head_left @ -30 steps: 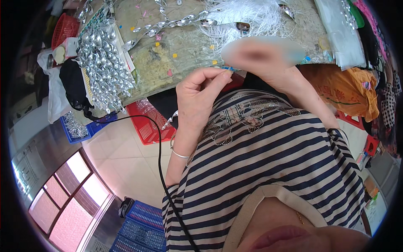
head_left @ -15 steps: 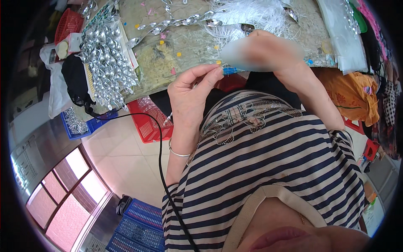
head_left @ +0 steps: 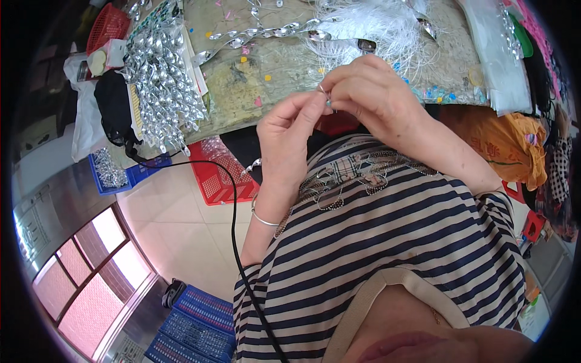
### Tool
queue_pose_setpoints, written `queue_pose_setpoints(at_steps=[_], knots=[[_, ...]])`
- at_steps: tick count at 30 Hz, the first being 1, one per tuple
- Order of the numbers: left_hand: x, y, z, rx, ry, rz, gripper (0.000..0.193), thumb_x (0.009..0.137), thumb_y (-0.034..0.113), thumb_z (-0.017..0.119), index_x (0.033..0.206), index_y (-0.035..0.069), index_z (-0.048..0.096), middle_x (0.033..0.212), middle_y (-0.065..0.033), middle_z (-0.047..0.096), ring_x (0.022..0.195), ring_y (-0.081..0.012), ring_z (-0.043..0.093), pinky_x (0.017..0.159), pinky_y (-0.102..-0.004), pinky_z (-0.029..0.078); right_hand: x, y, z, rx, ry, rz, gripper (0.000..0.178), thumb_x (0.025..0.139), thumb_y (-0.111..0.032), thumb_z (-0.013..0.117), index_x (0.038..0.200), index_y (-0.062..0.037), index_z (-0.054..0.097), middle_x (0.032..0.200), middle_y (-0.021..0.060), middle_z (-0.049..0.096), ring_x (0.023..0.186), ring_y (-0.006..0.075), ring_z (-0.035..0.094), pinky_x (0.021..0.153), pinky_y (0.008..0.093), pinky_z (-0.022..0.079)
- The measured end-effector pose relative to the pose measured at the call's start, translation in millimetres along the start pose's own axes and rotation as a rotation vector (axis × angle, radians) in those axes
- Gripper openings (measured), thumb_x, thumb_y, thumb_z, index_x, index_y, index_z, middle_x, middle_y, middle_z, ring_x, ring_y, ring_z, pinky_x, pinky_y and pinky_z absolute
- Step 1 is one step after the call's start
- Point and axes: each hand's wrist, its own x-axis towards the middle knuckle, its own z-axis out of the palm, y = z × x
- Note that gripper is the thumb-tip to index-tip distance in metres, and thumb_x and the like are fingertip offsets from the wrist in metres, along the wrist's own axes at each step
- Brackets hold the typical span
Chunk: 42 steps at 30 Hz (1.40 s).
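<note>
My left hand point(head_left: 285, 136) and my right hand point(head_left: 384, 100) meet at the table's front edge, fingertips almost touching. Thumb and forefinger of the left are pinched, and the right's fingers are bent in against them. Something small and thin, with a bluish glint, sits between the fingertips; its kind is too small to make out. By the left wrist a short piece of twisted silver strip point(head_left: 253, 164) shows, mostly hidden behind the hand. Beyond the hands, a pile of fine white threads point(head_left: 363, 27) and a twisted silver strand point(head_left: 266, 33) lie on the worn table point(head_left: 233, 91).
Many twisted silver strands point(head_left: 160, 81) hang over the table's left part, beside a black bag point(head_left: 114, 109). Clear plastic sheets point(head_left: 502, 66) lie at right above an orange bag point(head_left: 514, 142). Below are a red basket point(head_left: 221, 184), a blue crate point(head_left: 109, 175) and a black cable point(head_left: 233, 224).
My right hand, blurred half a second ago over the table's edge, has come left and down to my left hand's fingertips. The left hand keeps its pinch. The view has shifted slightly.
</note>
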Motion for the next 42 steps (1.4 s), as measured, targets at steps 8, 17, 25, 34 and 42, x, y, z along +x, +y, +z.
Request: queue_pose_setpoints(at_steps=[8, 17, 25, 34, 42], knots=[[1, -7, -3, -0.169, 0.019, -0.093, 0.011, 0.086, 0.008, 0.065, 0.095, 0.0, 0.067, 0.081, 0.0001, 0.064, 0.067, -0.0009, 0.049, 0.057, -0.0151, 0.035, 0, -6, 5, -0.003, 0.022, 0.01, 0.01, 0.079, -0.006, 0.065, 0.087, -0.0041, 0.059, 0.103, 0.0083, 0.058, 0.092, 0.0258, 0.053, 0.081, 0.033, 0.042], [0, -5, 2, 0.294, 0.044, 0.231, 0.007, 0.085, 0.005, 0.066, 0.086, -0.001, 0.064, 0.084, -0.0025, 0.061, 0.072, -0.0058, 0.052, 0.064, -0.0193, 0.042, -9, 2, 8, 0.303, 0.005, 0.306, 0.01, 0.092, -0.011, 0.053, 0.089, -0.0014, 0.051, 0.095, 0.0083, 0.051, 0.086, 0.0169, 0.05, 0.079, 0.0269, 0.041], [3, -5, -2, 0.608, -0.012, 0.489, 0.007, 0.082, 0.004, 0.067, 0.083, -0.001, 0.062, 0.081, -0.0053, 0.06, 0.07, -0.0105, 0.055, 0.065, -0.0221, 0.044, -9, 2, 11, 0.591, -0.038, 0.59, 0.014, 0.096, -0.013, 0.049, 0.089, -0.0008, 0.05, 0.087, 0.0014, 0.048, 0.067, 0.0049, 0.042, 0.059, 0.0192, 0.037], [0, -6, -1, 0.177, -0.06, 0.074, 0.008, 0.084, 0.007, 0.067, 0.083, 0.0, 0.064, 0.077, -0.0009, 0.06, 0.069, -0.007, 0.052, 0.062, -0.021, 0.042, -2, 5, 10, 0.34, -0.001, 0.294, 0.012, 0.093, -0.011, 0.053, 0.088, 0.0, 0.054, 0.087, 0.0026, 0.052, 0.08, 0.0102, 0.05, 0.073, 0.0241, 0.042], [-2, -4, 0, 0.094, -0.028, -0.012, 0.01, 0.086, 0.007, 0.064, 0.09, -0.002, 0.066, 0.08, -0.0026, 0.062, 0.068, -0.0065, 0.049, 0.064, -0.0188, 0.038, -2, 11, 10, 0.404, 0.072, 0.337, 0.012, 0.091, -0.009, 0.055, 0.096, -0.0017, 0.062, 0.09, 0.0038, 0.055, 0.085, 0.0131, 0.053, 0.077, 0.0246, 0.043]])
